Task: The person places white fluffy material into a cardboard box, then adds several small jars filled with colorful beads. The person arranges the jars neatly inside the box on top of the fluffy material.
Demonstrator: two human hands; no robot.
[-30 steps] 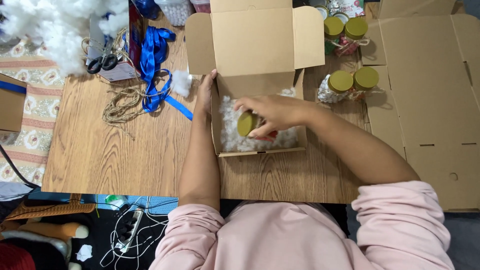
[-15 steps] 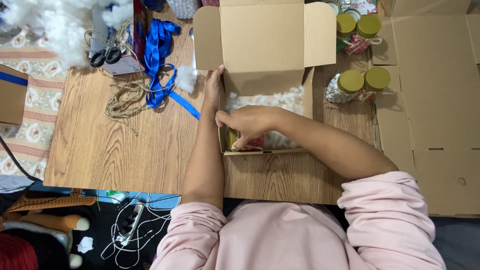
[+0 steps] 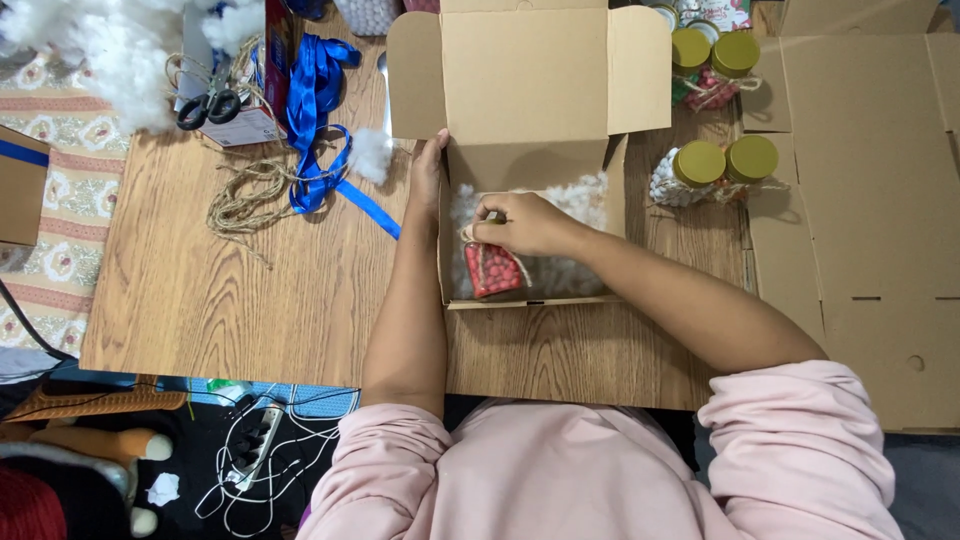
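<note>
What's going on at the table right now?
A person in a pink top is working at a wooden table. The right hand grips the top of a small jar of red pieces, lying on white stuffing inside an open cardboard box. The left hand rests against the box's left wall. More gold-lidded jars sit to the right, with blue ribbon, twine and scissors to the left.

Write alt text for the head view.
The right hand lays a clear jar of red candies on white stuffing inside an open brown cardboard box, while the left hand steadies the box's left wall. Gold-lidded jars, blue ribbon and twine lie around on the wooden table.
</note>
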